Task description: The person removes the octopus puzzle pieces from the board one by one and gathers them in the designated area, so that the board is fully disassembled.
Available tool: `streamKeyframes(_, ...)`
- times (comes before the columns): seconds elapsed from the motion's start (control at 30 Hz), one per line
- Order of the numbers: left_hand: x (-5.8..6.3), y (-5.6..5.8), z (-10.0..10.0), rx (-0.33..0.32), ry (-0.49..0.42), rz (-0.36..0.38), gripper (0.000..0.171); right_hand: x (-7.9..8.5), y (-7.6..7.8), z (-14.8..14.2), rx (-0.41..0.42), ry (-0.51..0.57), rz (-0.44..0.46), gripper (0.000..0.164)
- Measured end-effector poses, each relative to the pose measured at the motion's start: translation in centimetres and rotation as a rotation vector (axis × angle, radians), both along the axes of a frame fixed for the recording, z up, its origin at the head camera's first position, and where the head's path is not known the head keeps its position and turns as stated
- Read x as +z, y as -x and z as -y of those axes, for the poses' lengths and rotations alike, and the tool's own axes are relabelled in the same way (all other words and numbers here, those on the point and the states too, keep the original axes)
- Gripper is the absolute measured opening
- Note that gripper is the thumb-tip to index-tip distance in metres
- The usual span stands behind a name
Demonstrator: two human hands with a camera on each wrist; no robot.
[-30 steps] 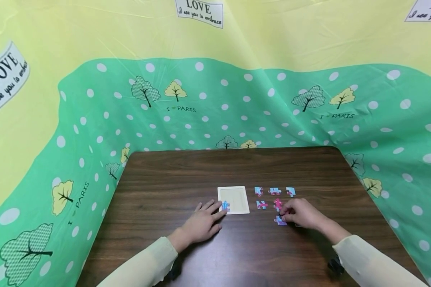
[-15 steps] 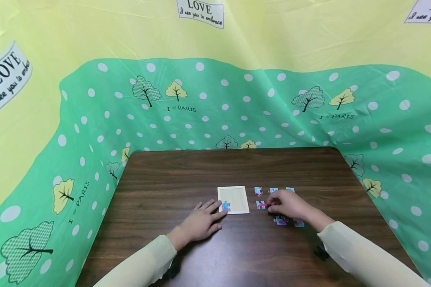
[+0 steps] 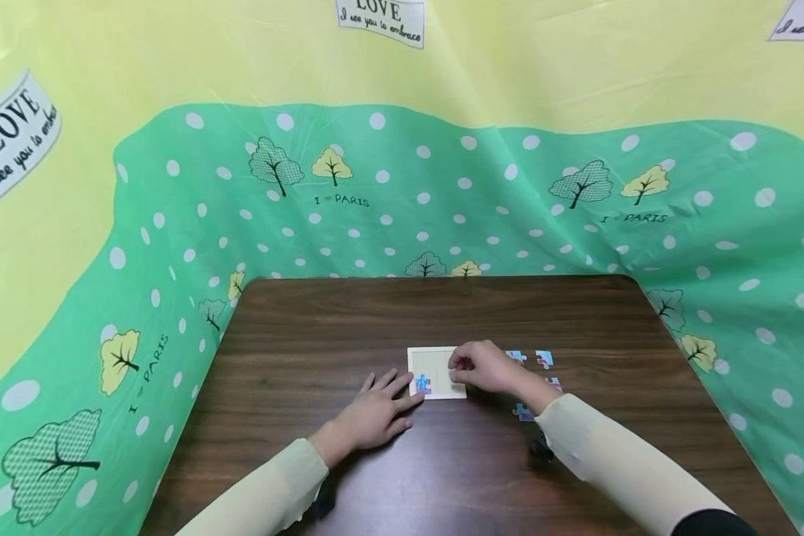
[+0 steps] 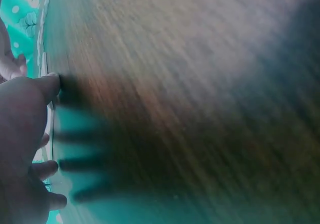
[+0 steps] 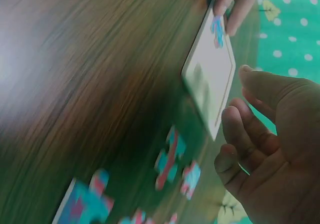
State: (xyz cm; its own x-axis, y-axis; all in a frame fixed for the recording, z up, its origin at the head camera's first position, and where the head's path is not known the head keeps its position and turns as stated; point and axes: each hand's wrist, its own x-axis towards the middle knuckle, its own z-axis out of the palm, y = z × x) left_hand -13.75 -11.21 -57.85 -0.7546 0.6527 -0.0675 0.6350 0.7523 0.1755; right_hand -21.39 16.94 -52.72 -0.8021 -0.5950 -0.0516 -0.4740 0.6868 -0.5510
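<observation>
My left hand (image 3: 373, 417) lies on the table with its fingers spread, fingertips touching the lower left edge of a small white puzzle frame (image 3: 461, 394). Inside that frame's lower left corner sits a blue puzzle piece (image 3: 423, 384). Over the right side of the frame is my right hand (image 3: 487, 366), thumb and forefinger drawn together in a pinch. The puzzle piece in that pinch is hidden by the fingers in every view. Loose pieces lie to the right: a red-striped piece (image 5: 170, 159), a small pink-and-blue piece (image 5: 191, 179) and a purple-blue piece (image 5: 77, 206).
More puzzle pieces show beyond the right forearm, among them a top-right piece (image 3: 544, 359); the sleeve covers others. The dark wooden table (image 3: 321, 320) ends at a polka-dot green and yellow cloth (image 3: 348, 216) hanging behind and at both sides.
My right hand was among the loose pieces, its fingertips at a pink one half a second ago. It has since moved left to over the frame. The left hand stays put.
</observation>
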Motion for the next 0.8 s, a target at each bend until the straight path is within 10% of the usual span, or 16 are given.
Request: streamKeyframes(0.8, 0.8, -0.1, 0.2, -0.002, -0.009, -0.04, 0.049, -1.9, 0.1, 5.1, 0.062, -0.096, -0.035, 0.031)
